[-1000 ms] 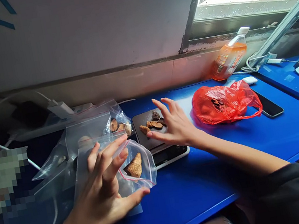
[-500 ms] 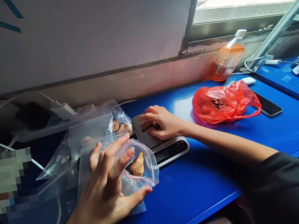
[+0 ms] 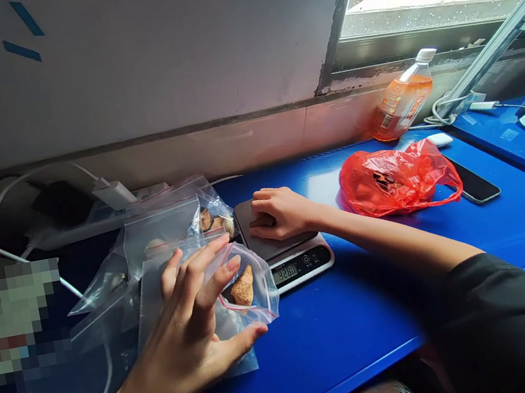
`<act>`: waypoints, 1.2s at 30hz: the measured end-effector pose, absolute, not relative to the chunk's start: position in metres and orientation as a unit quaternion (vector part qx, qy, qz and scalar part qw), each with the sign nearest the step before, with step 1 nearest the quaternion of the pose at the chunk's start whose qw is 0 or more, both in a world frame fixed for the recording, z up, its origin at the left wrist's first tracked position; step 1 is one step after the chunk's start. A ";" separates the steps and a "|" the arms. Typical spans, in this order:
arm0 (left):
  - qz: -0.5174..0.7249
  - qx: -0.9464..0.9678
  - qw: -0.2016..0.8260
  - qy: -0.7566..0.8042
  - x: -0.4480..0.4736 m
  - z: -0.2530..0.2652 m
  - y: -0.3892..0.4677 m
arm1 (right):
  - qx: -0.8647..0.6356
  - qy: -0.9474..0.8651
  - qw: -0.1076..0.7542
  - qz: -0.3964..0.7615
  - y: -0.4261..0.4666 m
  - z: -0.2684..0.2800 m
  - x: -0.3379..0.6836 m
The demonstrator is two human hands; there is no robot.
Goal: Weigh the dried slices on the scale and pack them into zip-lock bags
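Note:
My left hand (image 3: pixel 202 315) has its fingers and thumb spread around the mouth of a clear zip bag (image 3: pixel 261 278), touching its edge. Inside that bag lies a tan, lumpy piece (image 3: pixel 243 288), perhaps a dried mushroom. My right hand (image 3: pixel 278 210) rests on the plate of a white digital scale (image 3: pixel 327 258), its fingers curled down around brown pieces mostly hidden beneath them. The scale's display is lit and shows digits. Just behind the left fingers, another clear bag (image 3: pixel 184 213) holds several brown and pale pieces (image 3: pixel 219 224).
A red plastic bag (image 3: pixel 397 183) sits on the blue table (image 3: pixel 328 340) to the right, with a phone (image 3: pixel 475 179) beside it. An orange drink bottle (image 3: pixel 402 97) stands by the wall. A white charger (image 3: pixel 114 194) and cables lie at the back left, near more clear bags (image 3: pixel 86 349).
The right fingers have curled in over the brown pieces on the scale, covering them. Digits now show on the display, which looked dark before. The left hand is almost unmoved.

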State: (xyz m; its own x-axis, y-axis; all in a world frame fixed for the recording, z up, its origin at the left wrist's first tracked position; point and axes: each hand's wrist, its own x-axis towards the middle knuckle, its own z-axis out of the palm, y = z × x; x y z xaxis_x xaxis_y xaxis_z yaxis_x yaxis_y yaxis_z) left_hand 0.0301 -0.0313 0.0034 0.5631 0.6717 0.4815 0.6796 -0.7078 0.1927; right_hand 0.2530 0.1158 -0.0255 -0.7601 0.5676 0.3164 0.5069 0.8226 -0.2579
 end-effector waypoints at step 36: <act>-0.264 -0.875 -0.010 -0.406 0.031 0.000 -0.028 | -0.246 -0.948 0.198 0.036 0.110 -0.029 0.263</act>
State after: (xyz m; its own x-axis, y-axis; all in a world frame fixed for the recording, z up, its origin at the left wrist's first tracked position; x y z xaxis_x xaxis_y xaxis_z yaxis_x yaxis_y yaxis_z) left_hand 0.0308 -0.0283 -0.0002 0.5313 0.7148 0.4548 0.7047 -0.6708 0.2311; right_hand 0.2630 0.1097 -0.0292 -0.8011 0.4802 0.3573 0.4517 0.8767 -0.1656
